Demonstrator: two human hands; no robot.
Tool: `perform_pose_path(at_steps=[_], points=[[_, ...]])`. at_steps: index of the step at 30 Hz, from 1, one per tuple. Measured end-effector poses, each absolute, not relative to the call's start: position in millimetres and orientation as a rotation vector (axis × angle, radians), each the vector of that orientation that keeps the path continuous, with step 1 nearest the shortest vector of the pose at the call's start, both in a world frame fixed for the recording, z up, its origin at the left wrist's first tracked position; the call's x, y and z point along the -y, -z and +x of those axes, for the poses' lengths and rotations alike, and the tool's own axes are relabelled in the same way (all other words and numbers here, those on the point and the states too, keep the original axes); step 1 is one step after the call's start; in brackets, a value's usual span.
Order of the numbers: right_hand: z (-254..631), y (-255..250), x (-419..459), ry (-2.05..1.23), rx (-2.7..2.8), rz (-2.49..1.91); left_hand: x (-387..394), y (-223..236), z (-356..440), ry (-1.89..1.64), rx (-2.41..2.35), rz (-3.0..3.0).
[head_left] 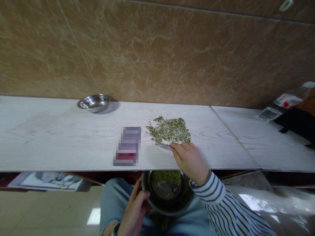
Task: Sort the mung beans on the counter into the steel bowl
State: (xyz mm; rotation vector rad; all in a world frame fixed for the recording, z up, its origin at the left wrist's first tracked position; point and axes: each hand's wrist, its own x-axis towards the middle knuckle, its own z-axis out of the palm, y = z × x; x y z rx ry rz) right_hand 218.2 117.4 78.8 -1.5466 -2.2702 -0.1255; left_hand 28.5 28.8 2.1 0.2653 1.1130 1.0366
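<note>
With right fingers [176, 147] pinching a utensil [164, 146] and left fingers [143, 196] clasping the lap bowl [169, 209], sweeping seems underway; seeds [181, 126] need a six-o'clock pull.

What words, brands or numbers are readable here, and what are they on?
No text can be read.
Bottle label: too blurred.
Pixelated flat object on the white counter: masked.
Printed-looking panel under the counter: no legible words.
</note>
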Motion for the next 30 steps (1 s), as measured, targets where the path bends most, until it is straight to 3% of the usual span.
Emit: perform_pose_path(at_steps=[9, 17, 30], points=[[237.7, -84.7, -139.3, 0.097, 2.181, -1.622, -36.9, -5.4, 33.0, -1.045, -1.139, 0.211], [167.4, -85.4, -140.0, -0.169, 2.147, -1.685, -38.6, -4.3, 31.1, -1.047, -1.15, 0.183], [202.7, -76.6, -141.4, -0.01, 1.946, -1.874, -39.4, -4.6, 33.0, -1.03, -1.161, 0.213]])
